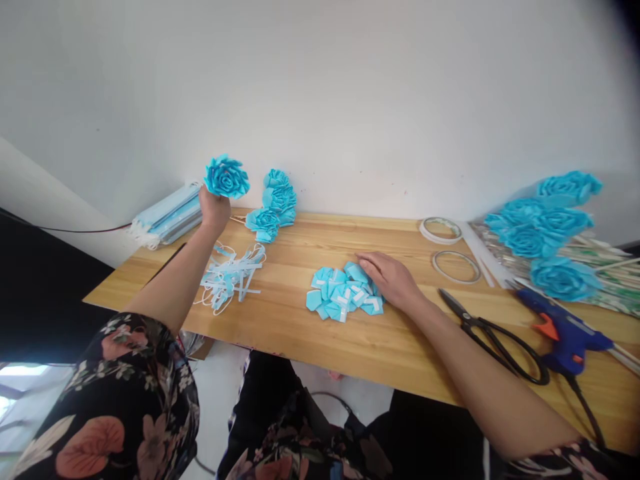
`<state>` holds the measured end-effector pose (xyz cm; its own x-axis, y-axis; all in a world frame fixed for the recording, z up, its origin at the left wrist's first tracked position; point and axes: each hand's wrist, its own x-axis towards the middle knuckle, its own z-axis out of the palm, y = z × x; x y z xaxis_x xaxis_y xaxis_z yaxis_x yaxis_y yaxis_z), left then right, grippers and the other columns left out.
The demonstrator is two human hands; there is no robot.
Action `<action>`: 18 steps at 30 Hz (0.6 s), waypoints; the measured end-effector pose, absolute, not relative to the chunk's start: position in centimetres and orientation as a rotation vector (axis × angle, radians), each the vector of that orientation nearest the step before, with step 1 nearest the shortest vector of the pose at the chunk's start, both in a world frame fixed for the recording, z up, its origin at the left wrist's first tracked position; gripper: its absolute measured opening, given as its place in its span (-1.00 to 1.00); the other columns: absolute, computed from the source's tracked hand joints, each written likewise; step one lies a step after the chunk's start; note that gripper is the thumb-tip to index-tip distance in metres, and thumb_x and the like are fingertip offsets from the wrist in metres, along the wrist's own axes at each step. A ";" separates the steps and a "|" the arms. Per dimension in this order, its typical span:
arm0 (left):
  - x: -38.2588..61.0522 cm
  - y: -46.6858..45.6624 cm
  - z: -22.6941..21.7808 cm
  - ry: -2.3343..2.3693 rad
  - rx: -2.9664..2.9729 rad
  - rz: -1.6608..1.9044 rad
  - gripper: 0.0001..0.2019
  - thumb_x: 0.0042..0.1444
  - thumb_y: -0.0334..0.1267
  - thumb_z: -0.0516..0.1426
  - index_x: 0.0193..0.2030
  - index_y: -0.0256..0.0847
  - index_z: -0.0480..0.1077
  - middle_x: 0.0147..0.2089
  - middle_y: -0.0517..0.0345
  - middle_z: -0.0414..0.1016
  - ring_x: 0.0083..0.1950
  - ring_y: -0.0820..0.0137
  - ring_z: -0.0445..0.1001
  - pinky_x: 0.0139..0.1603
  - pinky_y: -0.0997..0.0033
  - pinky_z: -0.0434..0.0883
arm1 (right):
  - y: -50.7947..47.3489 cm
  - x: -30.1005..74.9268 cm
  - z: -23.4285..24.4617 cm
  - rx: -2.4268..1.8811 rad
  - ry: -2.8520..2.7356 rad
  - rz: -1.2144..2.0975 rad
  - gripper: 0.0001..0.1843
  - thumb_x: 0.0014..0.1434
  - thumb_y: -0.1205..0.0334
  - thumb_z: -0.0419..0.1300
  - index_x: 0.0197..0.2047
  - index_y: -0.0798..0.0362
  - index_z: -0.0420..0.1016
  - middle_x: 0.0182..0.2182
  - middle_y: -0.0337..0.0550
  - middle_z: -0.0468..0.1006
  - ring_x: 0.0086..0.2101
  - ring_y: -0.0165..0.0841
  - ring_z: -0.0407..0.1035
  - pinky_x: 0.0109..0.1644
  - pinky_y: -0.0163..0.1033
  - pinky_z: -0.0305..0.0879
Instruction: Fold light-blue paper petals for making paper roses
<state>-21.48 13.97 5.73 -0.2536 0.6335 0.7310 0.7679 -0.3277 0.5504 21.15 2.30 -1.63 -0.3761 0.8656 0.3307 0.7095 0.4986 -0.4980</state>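
Blue flower (227,176): the left hand (215,208) is holding it above the left side of the worktop (290,287), fingers wrapping beneath it; overly tight pressure could be crushing it.
Glue gun (565,327): lying right of the scissors (475,322); a swinging right forearm (477,377) could be snagging its cord (585,408).
Scissors: resting just beside that forearm; a nudge could be turning their blades toward skin.
Petal pile (344,295): the right hand (393,277) is touching its edge; whether those fingers are grasping a piece, I cannot tell; a sideways brush could be scattering it.
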 end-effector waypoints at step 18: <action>-20.4 11.9 8.1 -1.751 -1.827 -1.621 -0.86 0.01 -0.33 0.05 -0.30 -0.21 0.40 -0.27 0.05 0.51 0.00 0.17 0.46 0.12 0.15 0.38 | 2.3 21.3 -1.7 -1.275 -2.152 0.351 -0.57 0.34 0.06 -0.07 -0.01 0.04 0.55 -0.07 -0.03 0.61 -0.07 -0.19 0.49 0.02 -0.05 0.39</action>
<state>-20.44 11.94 8.05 -0.2553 0.6317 0.7319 0.7785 -0.3146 0.5431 21.28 2.34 -1.75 -0.3536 0.8614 0.3645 0.7011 0.5020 -0.5063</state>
